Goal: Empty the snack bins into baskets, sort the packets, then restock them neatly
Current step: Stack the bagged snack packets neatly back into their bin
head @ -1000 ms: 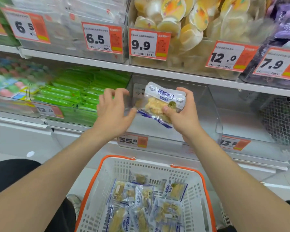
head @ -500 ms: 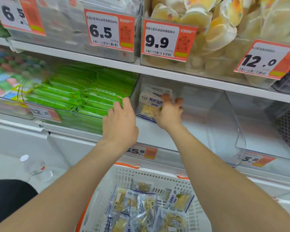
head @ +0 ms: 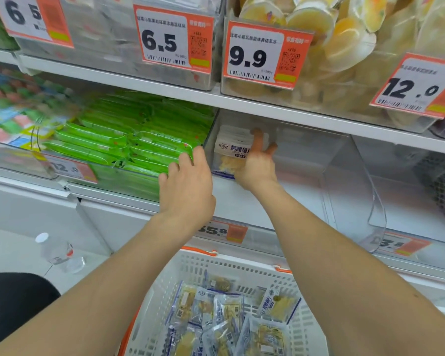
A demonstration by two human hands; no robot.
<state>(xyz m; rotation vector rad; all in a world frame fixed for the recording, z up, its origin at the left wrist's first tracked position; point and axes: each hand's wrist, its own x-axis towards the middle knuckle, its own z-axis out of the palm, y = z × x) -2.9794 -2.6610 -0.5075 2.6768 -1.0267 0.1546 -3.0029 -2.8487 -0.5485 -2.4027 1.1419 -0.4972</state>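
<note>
On the middle shelf in my head view, the clear bin [head: 306,150] holds one fish-snack packet [head: 230,152] standing upright against its left wall. Its white label reads "烤鳕鱼" before my right hand [head: 257,164] covers the rest. That hand lies flat against the packet with its fingers [head: 258,136] straight and spread apart. I cannot see the thumb. My left hand [head: 188,186] hovers at the bin's front left corner, fingers loosely bent, holding nothing.

Just left is a bin of green packets [head: 129,145]. Its tag [head: 70,169] is blurred but reads roughly "12.0". The tag under my left wrist [head: 224,231] shows "5.8". Above it, orange tags read "6.5" [head: 174,38], "9.9" [head: 265,53] and "12.0" [head: 419,86], the last two fronting yellow jelly cups [head: 344,39].

Below, the white basket [head: 244,263] with orange trim holds more of the same packets [head: 229,314], one reading "烤鳕鱼片". A water bottle [head: 58,251] lies on the floor to the left.
</note>
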